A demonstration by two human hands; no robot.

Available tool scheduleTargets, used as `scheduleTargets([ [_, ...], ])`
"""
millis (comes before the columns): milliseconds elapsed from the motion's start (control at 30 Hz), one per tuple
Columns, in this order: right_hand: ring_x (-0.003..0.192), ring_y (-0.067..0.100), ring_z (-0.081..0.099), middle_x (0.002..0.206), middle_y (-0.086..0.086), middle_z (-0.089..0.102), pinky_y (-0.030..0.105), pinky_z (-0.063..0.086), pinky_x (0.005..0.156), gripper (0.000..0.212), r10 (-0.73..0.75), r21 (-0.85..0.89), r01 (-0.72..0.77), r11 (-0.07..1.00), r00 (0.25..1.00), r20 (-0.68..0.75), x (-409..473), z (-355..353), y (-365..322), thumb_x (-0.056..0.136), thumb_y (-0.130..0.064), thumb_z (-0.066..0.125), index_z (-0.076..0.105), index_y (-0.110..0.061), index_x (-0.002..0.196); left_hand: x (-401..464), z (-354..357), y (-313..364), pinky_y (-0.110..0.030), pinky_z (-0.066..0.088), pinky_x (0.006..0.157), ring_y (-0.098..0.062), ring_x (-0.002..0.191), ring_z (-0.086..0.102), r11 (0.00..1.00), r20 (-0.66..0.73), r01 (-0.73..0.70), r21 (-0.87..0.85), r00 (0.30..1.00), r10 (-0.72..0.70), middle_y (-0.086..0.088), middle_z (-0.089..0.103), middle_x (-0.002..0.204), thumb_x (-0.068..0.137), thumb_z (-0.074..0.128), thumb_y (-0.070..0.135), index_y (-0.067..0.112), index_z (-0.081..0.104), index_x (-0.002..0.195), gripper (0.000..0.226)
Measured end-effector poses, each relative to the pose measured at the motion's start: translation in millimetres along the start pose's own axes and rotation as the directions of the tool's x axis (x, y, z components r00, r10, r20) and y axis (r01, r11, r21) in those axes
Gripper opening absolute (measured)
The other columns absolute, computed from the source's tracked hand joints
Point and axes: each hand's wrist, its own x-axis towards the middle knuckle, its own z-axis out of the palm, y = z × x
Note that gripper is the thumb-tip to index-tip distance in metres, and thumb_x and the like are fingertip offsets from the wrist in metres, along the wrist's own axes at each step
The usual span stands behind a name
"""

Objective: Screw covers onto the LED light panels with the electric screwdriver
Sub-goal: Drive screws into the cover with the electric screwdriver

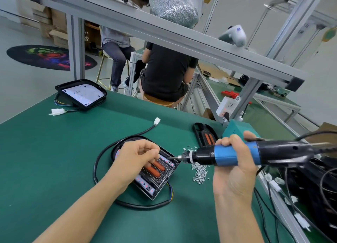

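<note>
Left hand (135,156): I am pressing curled fingers on the cover (156,171), mid-surface.
Right hand (235,162): I am clamping fingers around the electric screwdriver (226,156).

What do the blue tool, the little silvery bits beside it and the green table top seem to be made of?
Electric screwdriver: blue body looks like glossy metal or hard plastic; I can't tell which. Loose screws: bright, shiny silver, so probably metal. Table top: flat, dull green, likely a rubber or vinyl mat.

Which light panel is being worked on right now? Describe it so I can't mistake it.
On the green table, it is the light panel ringed by a black cable, under the left hand. Unlike the white-faced panel far left, it shows two orange strips.
</note>
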Motion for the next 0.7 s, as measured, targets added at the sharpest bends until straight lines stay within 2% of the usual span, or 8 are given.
scheduleTargets([
  [167,0.065,0.017,0.053,0.069,-0.001,0.054,0.03,0.045,0.077,0.033,-0.007,-0.157,0.012,0.988,0.999,0.036,12.1,-0.7,14.6,0.072,-0.001,0.064,0.053,-0.017,0.099,4.9,10.6,-9.4,-0.037,0.057,0.047,-0.025,0.057,0.069,0.995,-0.047,-0.045,0.085,0.998,0.049,-0.007,0.061,0.07,0.09,0.058,0.003,0.005,0.063,0.079,0.013],
  [267,0.066,0.019,0.051,0.069,-0.001,0.055,0.028,0.047,0.071,0.033,-0.005,-0.221,0.018,0.975,0.998,0.059,14.5,-0.1,21.6,0.071,0.0,0.065,0.055,-0.018,0.097,8.8,15.6,-16.6,-0.042,0.057,0.05,-0.022,0.056,0.069,0.969,-0.041,-0.074,0.234,0.995,0.086,0.001,0.062,0.067,0.091,0.057,0.006,0.012,0.062,0.078,0.015],
  [400,0.065,0.018,0.051,0.067,-0.001,0.055,0.024,0.049,0.068,0.031,-0.023,-0.246,0.041,0.968,0.997,0.077,15.6,0.1,27.1,0.072,0.001,0.065,0.056,-0.019,0.095,11.9,18.5,-22.3,-0.039,0.057,0.052,-0.016,0.052,0.067,0.914,-0.025,-0.108,0.391,0.991,0.128,0.004,0.062,0.069,0.091,0.057,0.009,0.021,0.061,0.076,0.02],
  [467,0.065,0.019,0.052,0.067,-0.001,0.054,0.024,0.05,0.068,0.029,-0.02,-0.251,0.039,0.967,0.997,0.075,16.7,0.1,27.9,0.072,0.001,0.065,0.058,-0.021,0.089,12.4,19.1,-23.6,-0.038,0.057,0.051,-0.015,0.051,0.067,0.907,-0.029,-0.116,0.406,0.99,0.14,0.005,0.061,0.068,0.091,0.056,0.009,0.021,0.061,0.075,0.02],
  [600,0.068,0.021,0.051,0.07,0.0,0.054,0.028,0.05,0.074,0.027,-0.02,-0.303,0.042,0.952,0.997,0.076,18.1,0.2,29.3,0.072,-0.001,0.066,0.062,-0.027,0.066,12.2,19.4,-24.3,-0.035,0.056,0.05,-0.012,0.052,0.067,0.906,-0.033,-0.111,0.409,0.99,0.136,0.001,0.061,0.074,0.091,0.056,0.009,0.02,0.061,0.077,0.019],
  [700,0.069,0.02,0.05,0.069,-0.002,0.053,0.027,0.048,0.073,0.027,-0.014,-0.328,0.041,0.944,0.996,0.084,17.6,2.2,29.6,0.072,-0.002,0.066,0.06,-0.026,0.062,12.2,19.7,-24.0,-0.032,0.056,0.049,-0.011,0.052,0.067,0.908,-0.035,-0.107,0.405,0.991,0.132,-0.001,0.061,0.075,0.092,0.056,0.008,0.018,0.061,0.078,0.018],
])
